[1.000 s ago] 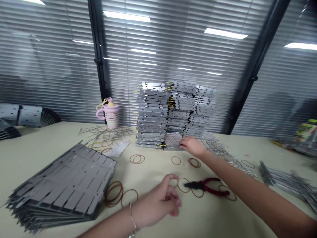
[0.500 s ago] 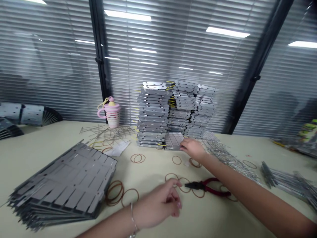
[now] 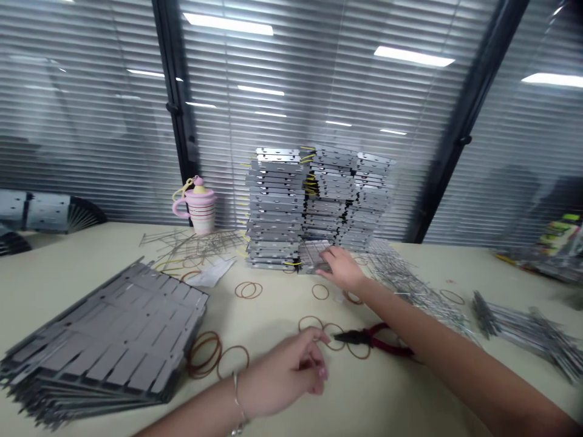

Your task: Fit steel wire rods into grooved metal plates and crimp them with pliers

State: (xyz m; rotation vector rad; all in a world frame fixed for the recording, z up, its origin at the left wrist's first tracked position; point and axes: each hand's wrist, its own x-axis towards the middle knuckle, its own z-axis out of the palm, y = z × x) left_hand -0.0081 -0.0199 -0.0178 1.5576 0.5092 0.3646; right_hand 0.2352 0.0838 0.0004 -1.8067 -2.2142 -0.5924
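My right hand [image 3: 340, 267] reaches far across the table and lies on a small bundle of grey metal plates [image 3: 312, 257] at the foot of the tall plate stacks [image 3: 314, 203]; its fingers curl over the bundle's near edge. My left hand [image 3: 291, 370] rests low near the table's front, fingers curled together in a pinch beside a brown rubber band [image 3: 311, 323]. Whether anything sits between those fingertips is hidden. Red-handled pliers [image 3: 376, 340] lie just right of my left hand.
A fanned pile of grey slotted plates [image 3: 113, 337] fills the left. Several brown rubber bands [image 3: 207, 355] lie scattered mid-table. Thin metal rods [image 3: 412, 285] spread to the right, more bundles [image 3: 523, 325] at far right. A pink cup [image 3: 200, 206] stands by the window blinds.
My right hand slid a little left onto the small plate bundle. My left hand's fingers closed from a loose curl into a pinch. The view shifted slightly.
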